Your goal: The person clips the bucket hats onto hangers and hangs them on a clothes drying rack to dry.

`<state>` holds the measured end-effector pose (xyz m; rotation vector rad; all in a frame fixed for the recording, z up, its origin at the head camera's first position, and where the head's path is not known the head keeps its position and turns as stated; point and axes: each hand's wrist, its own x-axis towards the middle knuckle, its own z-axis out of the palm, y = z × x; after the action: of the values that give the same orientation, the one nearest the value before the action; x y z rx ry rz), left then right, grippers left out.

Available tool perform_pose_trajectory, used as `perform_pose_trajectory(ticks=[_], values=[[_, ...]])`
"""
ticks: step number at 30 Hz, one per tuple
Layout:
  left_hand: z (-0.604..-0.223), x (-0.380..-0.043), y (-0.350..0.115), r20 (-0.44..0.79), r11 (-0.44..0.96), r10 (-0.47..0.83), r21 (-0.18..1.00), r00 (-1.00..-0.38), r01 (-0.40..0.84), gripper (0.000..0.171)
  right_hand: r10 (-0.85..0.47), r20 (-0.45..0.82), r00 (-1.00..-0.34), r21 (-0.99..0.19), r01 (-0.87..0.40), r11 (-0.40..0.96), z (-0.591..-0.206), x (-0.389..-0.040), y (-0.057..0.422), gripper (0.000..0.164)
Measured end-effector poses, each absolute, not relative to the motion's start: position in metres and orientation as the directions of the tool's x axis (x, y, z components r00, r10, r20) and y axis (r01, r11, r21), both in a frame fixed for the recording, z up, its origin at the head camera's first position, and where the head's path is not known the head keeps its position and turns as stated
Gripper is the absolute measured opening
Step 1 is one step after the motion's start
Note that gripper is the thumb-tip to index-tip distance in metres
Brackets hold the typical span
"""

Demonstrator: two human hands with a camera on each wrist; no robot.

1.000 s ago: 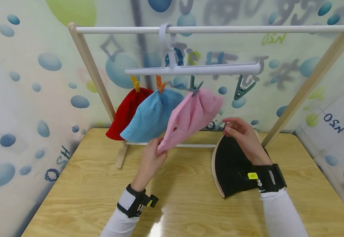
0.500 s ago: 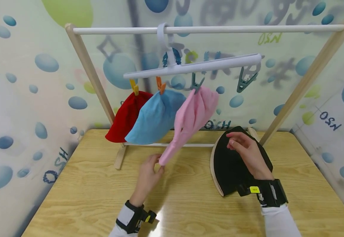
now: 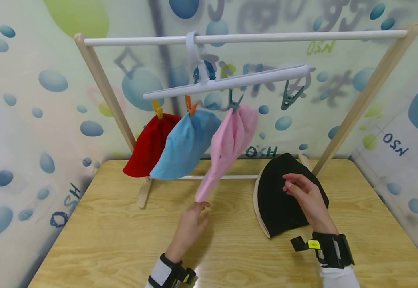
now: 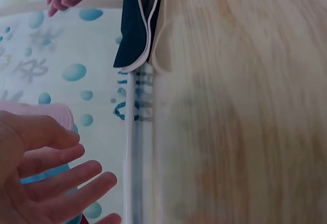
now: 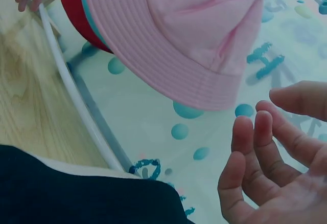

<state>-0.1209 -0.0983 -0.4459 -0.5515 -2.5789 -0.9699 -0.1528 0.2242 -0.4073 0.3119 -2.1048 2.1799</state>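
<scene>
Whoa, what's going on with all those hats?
A person is working with hats on a white hanger. The red hat, blue hat and pink hat hang clipped under it. The left hand is just below the pink hat's brim, and the right hand hovers over the black hat, which is on the table. Neither hand is gripping a hat, and the rightmost green clip has none.

Black hat (image 3: 279,200) partly behind right hand (image 3: 309,201)
</scene>
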Motion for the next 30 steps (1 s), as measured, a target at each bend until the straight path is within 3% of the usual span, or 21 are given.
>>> perform_pose_trajectory(ticks=[9, 17, 23, 30], values=[[-0.446, -0.121, -0.063, 0.335, 0.653, 0.415, 0.538, -0.846, 0.534, 0.027, -0.011, 0.190, -0.982, -0.982, -0.190, -0.004, -0.409, -0.137, 0.244, 0.033], [-0.450, -0.120, -0.022, 0.299, 0.628, 0.492, 0.529, -0.818, 0.571, 0.027, 0.057, 0.247, -0.967, -0.963, -0.238, 0.122, -0.401, -0.127, 0.256, 0.031], [-0.454, -0.113, 0.014, 0.282, 0.583, 0.590, 0.500, -0.756, 0.641, 0.036, 0.071, 0.281, -0.957, -0.959, -0.277, 0.059, -0.393, -0.123, 0.260, 0.030], [-0.461, -0.106, 0.035, 0.057, 0.667, 0.681, 0.364, -0.730, 0.650, 0.050, 0.114, 0.324, -0.939, -0.945, -0.328, -0.012, -0.389, -0.126, 0.261, 0.030]])
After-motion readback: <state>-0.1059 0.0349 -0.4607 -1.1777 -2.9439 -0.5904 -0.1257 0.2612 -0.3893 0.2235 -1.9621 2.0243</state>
